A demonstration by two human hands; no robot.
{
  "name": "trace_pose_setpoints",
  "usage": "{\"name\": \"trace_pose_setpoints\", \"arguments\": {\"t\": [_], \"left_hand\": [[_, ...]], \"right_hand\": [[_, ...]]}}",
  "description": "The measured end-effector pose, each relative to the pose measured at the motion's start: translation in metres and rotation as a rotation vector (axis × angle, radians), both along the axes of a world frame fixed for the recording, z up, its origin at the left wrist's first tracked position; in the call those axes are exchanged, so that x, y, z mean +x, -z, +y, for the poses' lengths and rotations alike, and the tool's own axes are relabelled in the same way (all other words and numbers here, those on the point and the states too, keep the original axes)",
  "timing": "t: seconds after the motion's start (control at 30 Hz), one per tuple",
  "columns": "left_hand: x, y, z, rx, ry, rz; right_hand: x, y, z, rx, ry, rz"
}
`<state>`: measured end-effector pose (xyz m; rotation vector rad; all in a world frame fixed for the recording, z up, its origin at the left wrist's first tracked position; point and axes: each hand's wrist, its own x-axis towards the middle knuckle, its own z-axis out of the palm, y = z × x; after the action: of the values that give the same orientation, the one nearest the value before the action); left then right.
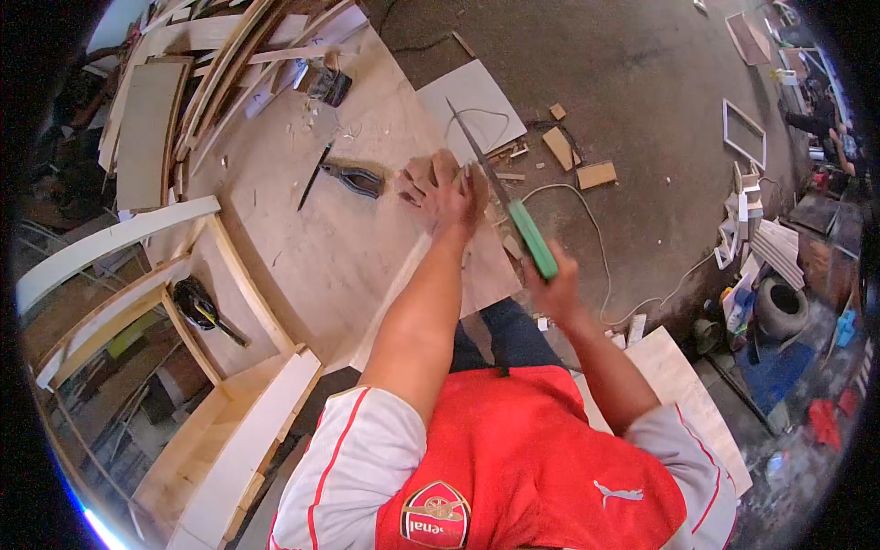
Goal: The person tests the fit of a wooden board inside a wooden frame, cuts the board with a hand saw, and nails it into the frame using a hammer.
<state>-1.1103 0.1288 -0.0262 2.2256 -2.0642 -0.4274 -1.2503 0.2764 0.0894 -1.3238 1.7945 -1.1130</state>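
My right hand (555, 280) is closed around the green handle (532, 240) of a handsaw. Its long, narrow blade (477, 147) points away from me, beside the table's right edge. Close to the blade, my left hand (445, 194) presses down on a pale wooden strip (401, 275), fingers bent over it; my palm hides its far end. Just left of that hand, a pair of pliers (356, 180) with dark handles lies on the plywood tabletop (284, 247). Beside the pliers is a thin black pencil-like tool (315, 176).
Long boards (151, 128) are piled at the upper left. A wooden frame (252, 275) stands along the left side, with a coiled tape or cord (203, 307) inside. Offcuts (596, 174), a white panel (472, 101) and a cable (600, 238) lie on the floor. A person (843, 142) is at far right.
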Motion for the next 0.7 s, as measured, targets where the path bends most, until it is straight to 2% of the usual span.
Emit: {"name": "trace_pose_setpoints", "arguments": {"t": [0.03,0.13,0.17,0.27,0.33,0.37,0.5,0.6,0.7], "left_hand": [[0.000,0.002,-0.001,0.011,-0.003,-0.005],[0.005,0.006,0.004,-0.043,0.042,-0.066],[0.004,0.004,0.001,-0.028,0.027,-0.046],[0.003,-0.002,0.002,0.036,0.008,-0.012],[0.001,0.000,0.000,0.066,-0.004,-0.023],[0.000,0.001,-0.006,0.024,0.004,-0.009],[0.002,0.001,0.000,-0.010,0.016,0.007],[-0.001,-0.010,0.001,0.054,0.006,-0.002],[0.001,-0.011,-0.007,0.040,0.018,0.013]], "right_hand": [[0.005,-0.006,0.003,-0.142,0.033,-0.023],[0.005,0.028,-0.039,0.121,0.006,-0.017],[0.008,0.025,-0.061,0.094,-0.017,-0.013],[0.006,0.018,-0.022,0.054,0.025,0.070],[0.012,0.001,0.000,-0.012,0.057,-0.021],[0.012,-0.001,0.002,-0.048,0.072,-0.067],[0.011,0.037,-0.063,0.061,-0.002,0.024],[0.002,0.011,-0.006,0.027,-0.004,0.012],[0.002,0.018,-0.013,-0.071,-0.016,0.079]]}}
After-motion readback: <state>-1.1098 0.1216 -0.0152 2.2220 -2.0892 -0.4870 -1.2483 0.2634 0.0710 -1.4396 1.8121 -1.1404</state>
